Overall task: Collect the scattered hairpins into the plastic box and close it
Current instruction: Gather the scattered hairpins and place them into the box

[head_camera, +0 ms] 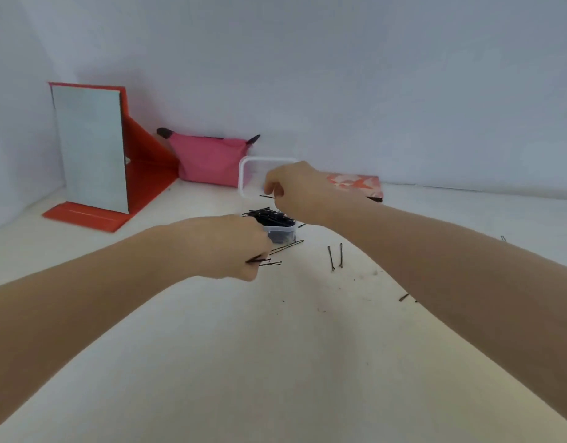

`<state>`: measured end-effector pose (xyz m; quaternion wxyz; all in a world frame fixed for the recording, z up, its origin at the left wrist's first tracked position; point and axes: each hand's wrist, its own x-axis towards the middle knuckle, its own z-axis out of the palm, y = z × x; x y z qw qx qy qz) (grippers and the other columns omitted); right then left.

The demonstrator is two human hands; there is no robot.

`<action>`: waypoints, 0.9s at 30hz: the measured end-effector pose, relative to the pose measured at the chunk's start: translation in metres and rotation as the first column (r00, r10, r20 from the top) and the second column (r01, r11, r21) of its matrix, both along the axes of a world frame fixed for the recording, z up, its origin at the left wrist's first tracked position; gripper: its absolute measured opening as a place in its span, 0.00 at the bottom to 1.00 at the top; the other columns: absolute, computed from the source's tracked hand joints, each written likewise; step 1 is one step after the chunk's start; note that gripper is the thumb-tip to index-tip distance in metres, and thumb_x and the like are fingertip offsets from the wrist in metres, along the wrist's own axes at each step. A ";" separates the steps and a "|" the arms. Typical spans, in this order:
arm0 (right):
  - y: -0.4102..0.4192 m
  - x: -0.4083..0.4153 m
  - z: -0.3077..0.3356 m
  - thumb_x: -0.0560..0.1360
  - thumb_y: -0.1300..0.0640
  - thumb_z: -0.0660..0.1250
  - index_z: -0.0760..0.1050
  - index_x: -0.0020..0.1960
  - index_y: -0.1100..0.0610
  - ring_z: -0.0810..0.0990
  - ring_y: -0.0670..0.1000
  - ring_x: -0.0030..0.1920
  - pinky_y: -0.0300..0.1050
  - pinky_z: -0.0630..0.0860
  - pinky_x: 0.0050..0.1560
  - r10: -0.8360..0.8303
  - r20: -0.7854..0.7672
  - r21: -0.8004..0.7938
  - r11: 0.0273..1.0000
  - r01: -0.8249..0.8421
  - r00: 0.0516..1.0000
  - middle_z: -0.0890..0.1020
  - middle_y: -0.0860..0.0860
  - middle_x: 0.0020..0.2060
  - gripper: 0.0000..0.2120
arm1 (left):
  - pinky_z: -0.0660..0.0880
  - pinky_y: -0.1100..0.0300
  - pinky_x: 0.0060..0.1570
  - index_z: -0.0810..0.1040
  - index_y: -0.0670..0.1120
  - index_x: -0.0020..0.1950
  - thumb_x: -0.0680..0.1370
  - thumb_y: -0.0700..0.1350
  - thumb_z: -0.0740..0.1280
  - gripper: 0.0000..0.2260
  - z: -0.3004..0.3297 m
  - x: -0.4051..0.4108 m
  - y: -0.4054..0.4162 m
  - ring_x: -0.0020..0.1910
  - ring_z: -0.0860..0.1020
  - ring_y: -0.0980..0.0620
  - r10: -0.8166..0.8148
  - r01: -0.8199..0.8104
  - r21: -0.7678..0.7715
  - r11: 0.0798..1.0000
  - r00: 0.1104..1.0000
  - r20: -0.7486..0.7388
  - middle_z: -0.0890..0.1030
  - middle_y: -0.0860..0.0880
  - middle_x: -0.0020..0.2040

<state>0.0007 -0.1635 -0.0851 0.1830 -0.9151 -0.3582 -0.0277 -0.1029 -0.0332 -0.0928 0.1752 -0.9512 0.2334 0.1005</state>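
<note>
A small clear plastic box point(283, 233) sits mid-table, heaped with black hairpins point(271, 216). Its clear lid point(244, 177) stands open behind it. My right hand point(295, 191) hovers above the box and pinches one hairpin point(267, 196) by its end. My left hand point(234, 247), just left of the box, grips a few hairpins point(263, 261) low over the table. Loose hairpins lie on the table: one long pin point(287, 247) against the box front, two pins point(336, 257) to the right, and another pin point(403, 297) farther right.
A red folding stand mirror point(90, 155) stands at the back left. A pink pouch point(208, 161) leans against the wall beside it. A red patterned flat box point(355, 185) lies behind my right hand. The white wall closes the far side.
</note>
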 end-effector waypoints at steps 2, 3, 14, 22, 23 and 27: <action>0.002 0.003 -0.006 0.71 0.68 0.61 0.76 0.60 0.52 0.77 0.54 0.54 0.43 0.71 0.46 -0.017 0.017 -0.061 0.998 0.018 1.000 0.77 0.51 0.57 0.21 | 0.73 0.54 0.43 0.73 0.46 0.42 0.74 0.46 0.62 0.05 0.007 0.012 0.005 0.43 0.75 0.46 -0.006 0.007 -0.011 1.000 0.999 0.032 0.76 0.48 0.44; -0.001 0.004 -0.008 0.71 0.69 0.61 0.76 0.61 0.53 0.76 0.55 0.56 0.45 0.73 0.49 -0.025 0.020 -0.060 0.998 0.027 0.999 0.77 0.52 0.58 0.21 | 0.72 0.54 0.42 0.73 0.46 0.41 0.74 0.46 0.63 0.05 0.010 0.018 0.006 0.43 0.75 0.47 -0.008 0.009 -0.030 1.000 0.999 0.038 0.76 0.48 0.44; -0.057 0.010 -0.022 0.72 0.70 0.57 0.80 0.54 0.57 0.78 0.52 0.52 0.48 0.76 0.56 -0.152 -0.039 0.162 0.974 0.156 0.988 0.82 0.51 0.49 0.18 | 0.74 0.53 0.42 0.74 0.43 0.39 0.73 0.44 0.62 0.06 0.027 0.097 0.020 0.41 0.76 0.44 -0.053 0.047 0.058 0.997 0.993 0.106 0.77 0.45 0.42; -0.064 0.006 -0.033 0.76 0.66 0.59 0.80 0.57 0.54 0.78 0.49 0.51 0.42 0.75 0.57 -0.140 -0.150 0.219 0.960 0.171 0.979 0.81 0.47 0.52 0.16 | 0.66 0.58 0.35 0.73 0.50 0.44 0.77 0.45 0.62 0.02 0.004 0.096 0.014 0.43 0.74 0.50 -0.072 0.074 -0.031 0.997 0.995 0.065 0.74 0.53 0.44; -0.062 0.004 -0.034 0.77 0.65 0.60 0.80 0.58 0.54 0.78 0.48 0.50 0.41 0.74 0.57 -0.122 -0.150 0.225 0.962 0.154 0.981 0.81 0.47 0.53 0.15 | 0.65 0.59 0.34 0.72 0.52 0.44 0.77 0.46 0.62 0.02 0.004 0.094 0.016 0.43 0.74 0.51 -0.058 0.062 -0.079 0.995 0.997 0.060 0.73 0.54 0.43; -0.045 0.004 -0.035 0.78 0.59 0.62 0.79 0.61 0.54 0.74 0.46 0.48 0.38 0.70 0.51 -0.091 -0.127 0.220 0.968 0.117 0.988 0.80 0.47 0.52 0.13 | 0.68 0.59 0.37 0.76 0.53 0.48 0.76 0.47 0.65 0.03 0.001 0.088 0.023 0.43 0.72 0.55 -0.033 0.055 -0.253 0.966 0.995 0.089 0.70 0.56 0.41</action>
